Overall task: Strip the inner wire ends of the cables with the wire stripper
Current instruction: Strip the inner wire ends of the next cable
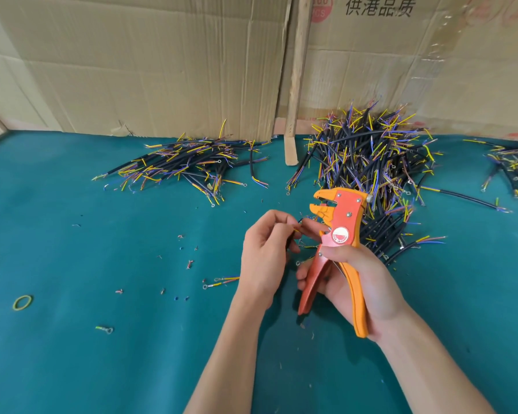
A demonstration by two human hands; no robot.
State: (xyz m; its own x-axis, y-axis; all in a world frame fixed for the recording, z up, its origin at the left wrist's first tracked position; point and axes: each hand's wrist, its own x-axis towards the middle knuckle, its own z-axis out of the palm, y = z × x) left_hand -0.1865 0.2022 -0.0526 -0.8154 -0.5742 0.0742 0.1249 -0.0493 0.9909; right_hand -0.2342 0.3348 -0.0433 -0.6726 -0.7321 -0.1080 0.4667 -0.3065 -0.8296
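Both forearms reach in from the bottom edge and meet just right of the middle of the green table (72,369). The right hand (355,282) grips the orange wire stripper (337,252) upright, its fingers curled round the two handles, which stand spread apart, and the toothed head points up and to the left with its jaws parted. The left hand (265,249) sits just beside the tool, fingers curled, pinching a short black cable (298,227) whose coloured wire ends point toward the stripper's head; whether they touch it cannot be told.

Behind the hands, along the cardboard wall (162,70), lie a low pile of cables (189,162) on the left and a taller heap (368,162) on the right, the heap reaching close behind the tool. A wooden strip (293,85) stands between them. To the left of the hands the cloth is open, with only scattered scraps of insulation (189,264), a rubber band (22,302) and a loose ring terminal (105,329).
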